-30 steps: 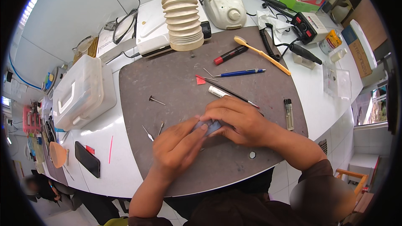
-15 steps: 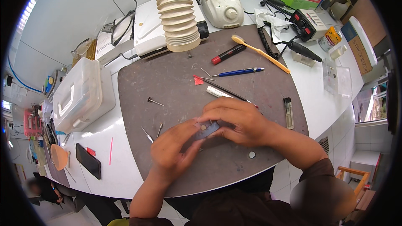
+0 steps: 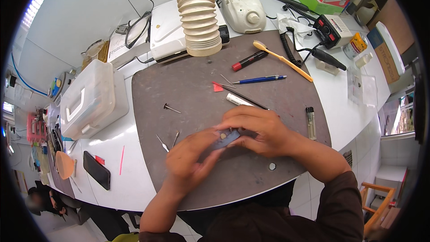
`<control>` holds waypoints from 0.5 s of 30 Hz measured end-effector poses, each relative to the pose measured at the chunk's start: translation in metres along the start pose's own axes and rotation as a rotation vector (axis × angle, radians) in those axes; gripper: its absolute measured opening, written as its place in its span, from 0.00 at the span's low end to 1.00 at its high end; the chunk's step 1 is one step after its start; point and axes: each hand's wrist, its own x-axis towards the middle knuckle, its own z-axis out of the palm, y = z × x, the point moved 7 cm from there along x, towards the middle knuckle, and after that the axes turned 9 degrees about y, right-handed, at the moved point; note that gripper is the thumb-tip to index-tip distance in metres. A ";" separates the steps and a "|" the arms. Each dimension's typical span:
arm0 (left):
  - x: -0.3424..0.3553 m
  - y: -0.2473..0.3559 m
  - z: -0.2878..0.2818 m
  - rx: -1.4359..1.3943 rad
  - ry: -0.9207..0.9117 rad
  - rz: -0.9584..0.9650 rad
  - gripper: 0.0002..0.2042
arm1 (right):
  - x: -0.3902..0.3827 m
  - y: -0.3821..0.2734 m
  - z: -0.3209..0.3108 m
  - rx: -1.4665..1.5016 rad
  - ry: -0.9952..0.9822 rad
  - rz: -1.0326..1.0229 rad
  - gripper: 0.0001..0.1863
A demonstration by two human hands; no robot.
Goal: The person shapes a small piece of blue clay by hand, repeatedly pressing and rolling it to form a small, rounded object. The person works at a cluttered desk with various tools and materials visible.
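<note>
We see the white table (image 3: 118, 192) reaching out to left and right, with the grey-brown mat (image 3: 174, 80) over its middle, its near edge toward us. On the table, left of the mat, stands the clear case (image 3: 92, 101), its lid down and its handle on top. The ribbed hose (image 3: 197, 18) hangs in from the far side, its mouth over the mat's far edge; the white rounded machine (image 3: 244, 12) sits just right of it.

Over the near half of the mat we hold our two hands close together. Our left hand (image 3: 190, 152) has its fingers bent along the far side and its thumb on the near side; our right hand (image 3: 253, 130) curls in from the right, fingers arched above, thumb below. Between them, the gap only as wide as the piece, we pinch the grey-blue block (image 3: 229, 139) from both ends.

We see the phone (image 3: 96, 170) on the table at near left. The yellow brush (image 3: 286, 62) lies at far right, its head by the marker (image 3: 249, 61); the blue pen (image 3: 262, 79) lies nearer. The lighter (image 3: 311, 123) rests right of our right hand. Smallest, a pale spot (image 3: 223, 136) shows on the block's upper face.
</note>
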 end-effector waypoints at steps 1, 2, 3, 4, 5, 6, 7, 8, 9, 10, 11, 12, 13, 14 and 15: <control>0.001 0.001 0.000 0.004 -0.005 0.018 0.20 | 0.000 0.000 0.000 0.005 -0.001 0.005 0.23; 0.002 0.002 0.000 0.010 -0.004 0.029 0.20 | 0.000 0.000 0.000 0.011 -0.001 0.011 0.23; 0.004 0.003 0.000 0.017 -0.004 0.039 0.20 | 0.000 0.000 0.000 0.016 -0.002 0.017 0.23; 0.004 0.004 0.000 0.022 -0.004 0.049 0.20 | 0.000 0.000 -0.001 0.021 -0.002 0.024 0.23; 0.003 0.003 0.000 0.030 0.007 0.033 0.20 | 0.000 0.000 -0.001 0.022 -0.006 0.025 0.23; 0.002 0.003 -0.001 0.039 0.017 0.017 0.20 | 0.000 0.000 -0.001 0.024 -0.010 0.027 0.23; 0.001 0.002 -0.002 0.048 0.026 0.001 0.21 | 0.001 0.000 -0.001 0.025 -0.014 0.029 0.23; 0.000 0.002 -0.003 0.049 0.032 -0.003 0.21 | 0.001 0.000 -0.001 0.025 -0.016 0.033 0.23; 0.000 0.002 -0.003 0.050 0.038 -0.007 0.21 | 0.001 0.000 -0.001 0.024 -0.018 0.037 0.23; -0.001 0.001 -0.003 0.050 0.043 -0.011 0.22 | 0.000 0.000 -0.001 0.023 -0.019 0.042 0.23; -0.001 0.001 -0.003 0.050 0.043 -0.009 0.22 | 0.000 0.000 -0.001 0.025 -0.019 0.043 0.23; -0.001 0.001 -0.003 0.050 0.044 -0.007 0.22 | 0.000 0.001 -0.001 0.027 -0.018 0.044 0.23; -0.001 0.001 -0.003 0.049 0.044 -0.005 0.23 | 0.000 0.001 -0.001 0.028 -0.017 0.047 0.23; -0.001 0.001 -0.003 0.044 0.043 -0.005 0.22 | 0.000 0.001 -0.001 0.027 -0.008 0.036 0.24; -0.001 0.001 -0.003 0.038 0.043 -0.004 0.22 | 0.000 0.000 -0.002 0.025 0.001 0.026 0.24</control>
